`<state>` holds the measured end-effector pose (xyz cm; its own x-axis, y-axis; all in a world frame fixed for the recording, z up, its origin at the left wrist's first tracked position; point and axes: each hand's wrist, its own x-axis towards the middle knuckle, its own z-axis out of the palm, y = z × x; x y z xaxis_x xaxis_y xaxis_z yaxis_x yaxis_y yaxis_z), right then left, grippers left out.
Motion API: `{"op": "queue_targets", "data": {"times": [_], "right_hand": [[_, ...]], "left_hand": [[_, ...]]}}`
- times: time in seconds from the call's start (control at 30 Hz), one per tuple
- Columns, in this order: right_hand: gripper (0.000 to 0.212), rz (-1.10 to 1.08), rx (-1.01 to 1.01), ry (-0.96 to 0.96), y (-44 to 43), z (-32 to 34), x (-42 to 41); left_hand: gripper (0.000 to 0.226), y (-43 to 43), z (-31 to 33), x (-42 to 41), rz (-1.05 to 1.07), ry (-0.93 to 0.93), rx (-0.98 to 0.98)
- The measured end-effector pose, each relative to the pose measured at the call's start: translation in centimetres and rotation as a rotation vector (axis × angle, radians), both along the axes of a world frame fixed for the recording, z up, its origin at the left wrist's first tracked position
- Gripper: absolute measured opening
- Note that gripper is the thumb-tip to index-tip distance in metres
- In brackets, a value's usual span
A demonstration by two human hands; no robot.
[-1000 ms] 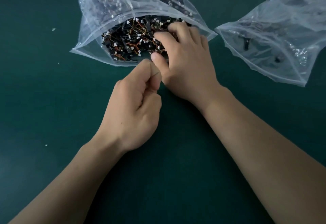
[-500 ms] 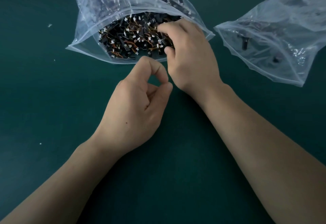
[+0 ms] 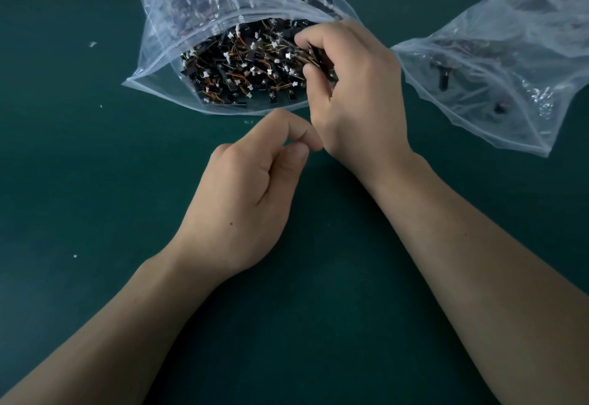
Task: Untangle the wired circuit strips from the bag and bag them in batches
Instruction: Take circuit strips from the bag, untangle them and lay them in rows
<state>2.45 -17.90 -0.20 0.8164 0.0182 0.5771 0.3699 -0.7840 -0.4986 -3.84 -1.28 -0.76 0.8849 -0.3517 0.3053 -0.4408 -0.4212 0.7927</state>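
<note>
While your right hand (image 3: 357, 102) pinches a clump of circuit strips (image 3: 242, 67) in the bag (image 3: 165, 54) at upper centre, lift slowly; your curled, empty left hand (image 3: 245, 200) should pin the bag's lip.

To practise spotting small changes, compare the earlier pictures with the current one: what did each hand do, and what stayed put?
The right hand curled its fingers round a clump of circuit strips at the mouth of the full bag; earlier they lay flatter on the pile. The left hand drew back from the bag's lip, holding nothing visible. The full bag and the second bag stayed on the table.
</note>
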Motion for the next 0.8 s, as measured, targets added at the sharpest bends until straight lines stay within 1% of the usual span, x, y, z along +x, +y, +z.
{"op": "queue_targets", "data": {"times": [0.13, 0.23, 0.33, 0.4, 0.53, 0.7, 0.8], "right_hand": [[0.027, -0.019, -0.018, 0.006, -0.07, -0.01, -0.22], [0.027, -0.034, -0.004, 0.032, 0.04, -0.03, -0.19], [0.027, -0.037, 0.027, 0.035, 0.36, -0.04, -0.28], [0.027, -0.037, 0.039, 0.044, 0.48, -0.11, -0.30], [0.026, -0.041, 0.076, 0.068, 0.40, -0.13, -0.29], [0.025, -0.028, 0.063, 0.067, 0.58, -0.11, -0.72], [0.025, -0.006, 0.079, 0.060, 0.73, -0.16, -1.00]], "left_hand": [[0.016, 0.08, -0.18, 0.21, 0.030, -0.023, -0.012], [0.012, 0.11, -0.23, 0.34, 0.031, -0.019, 0.027], [0.018, 0.10, -0.26, 0.37, 0.016, -0.021, 0.042], [0.019, 0.13, -0.25, 0.47, 0.027, -0.004, 0.030], [0.010, 0.09, -0.15, 0.46, 0.046, 0.062, -0.019], [0.015, 0.07, -0.06, 0.25, 0.051, 0.010, -0.033], [0.005, 0.22, -0.03, 0.33, 0.058, 0.031, -0.089]]}}
